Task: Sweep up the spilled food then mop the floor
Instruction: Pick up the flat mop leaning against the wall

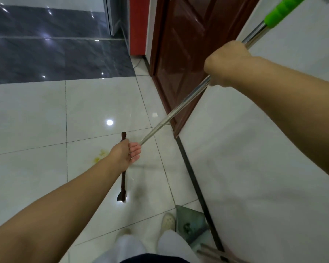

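My right hand [226, 63] is closed around a shiny metal pole [179, 107] just below its green grip [279, 12]. The pole slants down and left, and its lower part reaches the fingers of my left hand [125, 154]. That hand grips a thin dark brown handle [123, 179], which stands nearly upright over the white tile floor [36, 120]; its dark lower end [121, 197] is close to the tiles. A small yellow smear of spilled food [100, 155] lies on the floor just left of my left wrist. The pole's head is not visible.
A grey-green dustpan [190, 223] rests on the floor against the white wall [254, 149], beside my shoe [167, 222]. A reddish-brown door [188, 54] stands ahead on the right. Dark glossy tiles [46, 54] begin further ahead on the left.
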Tool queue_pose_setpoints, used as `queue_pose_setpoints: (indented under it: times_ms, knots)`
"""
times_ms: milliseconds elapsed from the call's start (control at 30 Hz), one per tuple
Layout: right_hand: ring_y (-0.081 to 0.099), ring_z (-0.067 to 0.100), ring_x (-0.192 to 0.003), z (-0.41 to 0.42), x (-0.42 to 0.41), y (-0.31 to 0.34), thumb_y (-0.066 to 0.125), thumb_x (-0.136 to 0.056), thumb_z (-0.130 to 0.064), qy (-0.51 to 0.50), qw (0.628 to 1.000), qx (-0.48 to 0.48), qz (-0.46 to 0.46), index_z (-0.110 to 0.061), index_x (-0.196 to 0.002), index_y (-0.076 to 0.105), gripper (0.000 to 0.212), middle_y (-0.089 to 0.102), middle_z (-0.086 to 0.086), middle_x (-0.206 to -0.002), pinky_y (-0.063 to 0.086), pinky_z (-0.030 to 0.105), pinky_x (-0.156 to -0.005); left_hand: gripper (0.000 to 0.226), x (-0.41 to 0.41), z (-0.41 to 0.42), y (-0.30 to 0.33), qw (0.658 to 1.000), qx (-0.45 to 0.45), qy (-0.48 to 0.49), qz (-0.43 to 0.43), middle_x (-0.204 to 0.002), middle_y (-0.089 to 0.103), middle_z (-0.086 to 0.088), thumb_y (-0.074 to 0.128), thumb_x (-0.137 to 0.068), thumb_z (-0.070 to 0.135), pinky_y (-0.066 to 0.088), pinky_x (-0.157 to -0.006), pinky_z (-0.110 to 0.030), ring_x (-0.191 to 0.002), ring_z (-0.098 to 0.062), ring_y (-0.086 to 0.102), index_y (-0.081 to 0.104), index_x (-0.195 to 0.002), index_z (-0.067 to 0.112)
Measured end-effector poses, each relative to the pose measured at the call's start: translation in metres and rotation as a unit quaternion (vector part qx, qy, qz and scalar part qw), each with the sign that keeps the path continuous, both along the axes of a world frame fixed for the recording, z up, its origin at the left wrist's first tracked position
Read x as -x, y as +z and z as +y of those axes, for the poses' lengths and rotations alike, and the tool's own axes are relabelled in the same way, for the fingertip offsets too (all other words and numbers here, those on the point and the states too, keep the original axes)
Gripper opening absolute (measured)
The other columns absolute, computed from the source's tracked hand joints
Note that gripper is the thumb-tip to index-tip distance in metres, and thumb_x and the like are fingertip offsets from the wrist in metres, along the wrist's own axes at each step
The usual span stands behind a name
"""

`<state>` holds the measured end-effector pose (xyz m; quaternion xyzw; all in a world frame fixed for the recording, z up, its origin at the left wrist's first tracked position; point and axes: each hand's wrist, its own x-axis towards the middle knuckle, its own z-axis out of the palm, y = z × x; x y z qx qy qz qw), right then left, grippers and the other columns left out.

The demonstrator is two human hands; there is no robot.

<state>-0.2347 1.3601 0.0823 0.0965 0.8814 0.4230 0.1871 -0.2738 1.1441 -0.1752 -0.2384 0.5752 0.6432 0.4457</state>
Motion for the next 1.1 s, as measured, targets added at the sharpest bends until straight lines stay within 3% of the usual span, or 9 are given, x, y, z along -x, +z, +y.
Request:
queue_pose_setpoints:
  times_ms: [133, 300, 433, 533, 600, 733, 967, 1033, 1100]
  knots:
    - [0.043, 0.019, -0.058, -0.037, -0.021, -0.024, 0.055, -0.095, -0.032, -0.033, 0.999, 0.04, -0.006, -0.014, -0.072, 0.05, 0.029, 0.044, -0.001, -0.064, 0.036, 0.03, -0.06, 0.046, -0.011, -0.035, -0.029, 0.999, 0.016, -0.027, -0.027, -0.065, 0.045, 0.0, 0.026, -0.101, 0.038, 0.042, -0.057, -0.02, -0.056, -0.012, 0.04, 0.049, -0.069, 0.014]
    - [0.039, 0.018, -0.054, -0.073, -0.055, -0.061, 0.055, -0.095, -0.027, -0.081, 0.993, 0.086, -0.03, -0.015, -0.079, 0.05, 0.02, 0.038, -0.002, -0.062, 0.037, 0.03, -0.065, 0.039, -0.044, -0.056, -0.047, 0.995, 0.047, -0.068, -0.055, -0.042, 0.047, 0.004, 0.025, -0.096, 0.017, 0.043, -0.054, -0.02, -0.042, -0.008, 0.047, 0.045, -0.062, 0.017]
    - [0.046, 0.018, -0.066, -0.096, -0.086, -0.083, 0.054, -0.094, -0.025, -0.096, 0.987, 0.114, -0.056, -0.019, -0.086, 0.052, 0.01, 0.041, -0.003, -0.064, 0.037, 0.029, -0.067, 0.035, -0.076, -0.067, -0.046, 0.994, 0.045, -0.077, -0.064, -0.063, 0.053, -0.002, 0.03, -0.097, 0.018, 0.043, -0.054, -0.022, -0.051, -0.012, 0.044, 0.05, -0.069, 0.013]
    - [0.052, 0.019, -0.078, -0.112, -0.112, -0.097, 0.052, -0.094, -0.02, -0.096, 0.984, 0.124, -0.082, -0.02, -0.098, 0.06, 0.01, 0.056, -0.005, -0.082, 0.036, 0.028, -0.069, 0.041, -0.104, -0.077, -0.046, 0.993, 0.01, -0.078, -0.084, -0.052, 0.035, 0.002, 0.027, -0.099, 0.021, 0.033, -0.043, -0.017, -0.039, -0.011, 0.027, 0.036, -0.06, 0.017]
    - [0.057, 0.019, -0.087, -0.123, -0.133, -0.109, 0.051, -0.094, -0.017, -0.087, 0.983, 0.124, -0.103, -0.018, -0.109, 0.063, 0.019, 0.063, -0.003, -0.102, 0.035, 0.028, -0.069, 0.044, -0.123, -0.087, -0.046, 0.993, 0.013, -0.076, -0.087, -0.046, 0.032, 0.003, 0.025, -0.1, 0.022, 0.03, -0.037, -0.015, -0.036, -0.01, 0.024, 0.035, -0.058, 0.017]
    - [0.061, 0.017, -0.103, -0.149, -0.186, -0.133, 0.05, -0.094, -0.011, -0.081, 0.977, 0.153, -0.127, -0.015, -0.114, 0.062, 0.024, 0.063, -0.002, -0.114, 0.036, 0.026, -0.073, 0.044, -0.171, -0.108, -0.047, 0.994, 0.02, -0.066, -0.079, -0.045, 0.031, 0.002, 0.026, -0.098, 0.017, 0.031, -0.036, -0.014, -0.038, -0.011, 0.024, 0.036, -0.055, 0.015]
    - [0.061, 0.016, -0.102, -0.183, -0.309, -0.169, 0.052, -0.093, -0.008, -0.138, 0.961, 0.208, -0.119, -0.013, -0.115, 0.061, 0.024, 0.063, -0.001, -0.114, 0.039, 0.026, -0.074, 0.038, -0.306, -0.109, -0.051, 0.987, -0.009, -0.115, -0.11, -0.072, 0.041, -0.006, 0.028, -0.104, 0.025, 0.039, -0.062, -0.024, -0.061, -0.015, 0.039, 0.044, -0.072, 0.01]
    - [0.06, 0.018, -0.106, -0.191, -0.346, -0.178, 0.051, -0.093, -0.008, -0.182, 0.941, 0.254, -0.128, -0.011, -0.118, 0.06, 0.027, 0.061, 0.001, -0.117, 0.043, 0.027, -0.078, 0.038, -0.348, -0.1, -0.056, 0.987, -0.01, -0.115, -0.111, -0.091, 0.058, -0.013, 0.029, -0.104, 0.029, 0.048, -0.078, -0.031, -0.082, -0.021, 0.057, 0.055, -0.098, 0.003]
    - [0.059, 0.021, -0.107, -0.198, -0.38, -0.188, 0.05, -0.094, -0.007, -0.25, 0.91, 0.298, -0.144, -0.008, -0.121, 0.06, 0.03, 0.06, 0.004, -0.117, 0.045, 0.029, -0.085, 0.045, -0.387, -0.091, -0.056, 0.987, -0.014, -0.109, -0.113, -0.121, 0.059, -0.019, 0.027, -0.105, 0.03, 0.047, -0.091, -0.035, -0.112, -0.028, 0.058, 0.049, -0.127, -0.003]
